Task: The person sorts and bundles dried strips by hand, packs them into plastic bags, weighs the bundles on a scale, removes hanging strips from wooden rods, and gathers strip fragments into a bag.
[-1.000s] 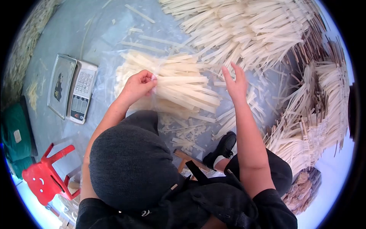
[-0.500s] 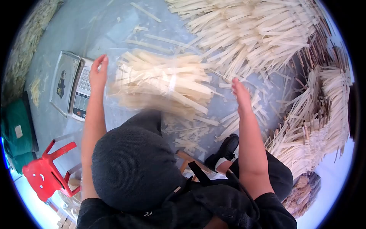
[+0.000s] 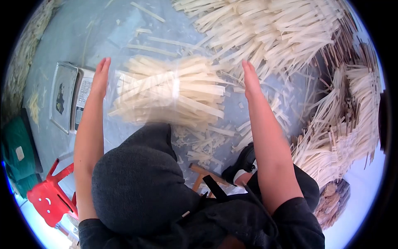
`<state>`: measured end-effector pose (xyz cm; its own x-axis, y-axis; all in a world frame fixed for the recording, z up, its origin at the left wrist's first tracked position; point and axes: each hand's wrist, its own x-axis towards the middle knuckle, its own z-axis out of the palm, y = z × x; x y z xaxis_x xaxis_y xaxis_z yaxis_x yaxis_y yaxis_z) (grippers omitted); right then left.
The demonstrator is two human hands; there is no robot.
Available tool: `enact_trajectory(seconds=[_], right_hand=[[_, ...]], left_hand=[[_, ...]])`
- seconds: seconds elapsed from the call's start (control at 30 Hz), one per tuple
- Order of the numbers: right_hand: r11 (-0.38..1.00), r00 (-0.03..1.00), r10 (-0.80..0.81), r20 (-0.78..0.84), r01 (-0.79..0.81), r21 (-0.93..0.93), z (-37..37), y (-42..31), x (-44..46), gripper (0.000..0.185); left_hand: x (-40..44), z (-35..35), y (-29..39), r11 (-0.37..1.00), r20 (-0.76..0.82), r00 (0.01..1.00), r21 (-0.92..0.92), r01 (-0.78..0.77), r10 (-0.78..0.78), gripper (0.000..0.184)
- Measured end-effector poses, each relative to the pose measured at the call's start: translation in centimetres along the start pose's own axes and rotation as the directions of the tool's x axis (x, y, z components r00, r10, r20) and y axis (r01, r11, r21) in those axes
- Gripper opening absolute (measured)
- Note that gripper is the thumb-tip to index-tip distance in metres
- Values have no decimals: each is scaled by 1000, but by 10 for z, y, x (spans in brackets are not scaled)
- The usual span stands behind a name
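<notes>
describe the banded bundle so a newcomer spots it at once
Start from the large heap of pale flat strips on the grey floor. Left of it, between the person's open left hand and right hand, lies a bundle of cream strips. Unlike the heap, a white band crosses its middle.

Qty: 2 hands, i.e. L hand [image 3: 100, 79] & R hand [image 3: 251, 80]; 1 tied bundle [image 3: 166, 89] of pale strips; 1 scale [image 3: 85, 89]; 1 red stool [image 3: 49, 199]; 1 blk shoe [image 3: 240, 164]; approx. 4 loose strips [image 3: 152, 50] beyond bundle. Strips w/in bundle: no exact ct. possible.
</notes>
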<state>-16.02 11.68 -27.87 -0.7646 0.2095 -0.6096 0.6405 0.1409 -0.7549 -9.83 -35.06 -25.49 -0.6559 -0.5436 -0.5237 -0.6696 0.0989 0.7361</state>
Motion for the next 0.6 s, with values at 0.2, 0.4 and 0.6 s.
enact_trajectory(seconds=[0.2,0.4,0.6], right_hand=[[991,905,-2,425,57,-117,69,47,6,78],[906,921,-363,-141,314,-283,-16,56,-30,68],[766,634,-95,-767,-445,-463,-136,129,-38,91]], left_hand=[[9,34,-1,955,631,765,126,-269,132,72],[-32,25,13,677,338,815,454,-579,470,51],[-91,42,14,469,288,612,434,-769,737,30]])
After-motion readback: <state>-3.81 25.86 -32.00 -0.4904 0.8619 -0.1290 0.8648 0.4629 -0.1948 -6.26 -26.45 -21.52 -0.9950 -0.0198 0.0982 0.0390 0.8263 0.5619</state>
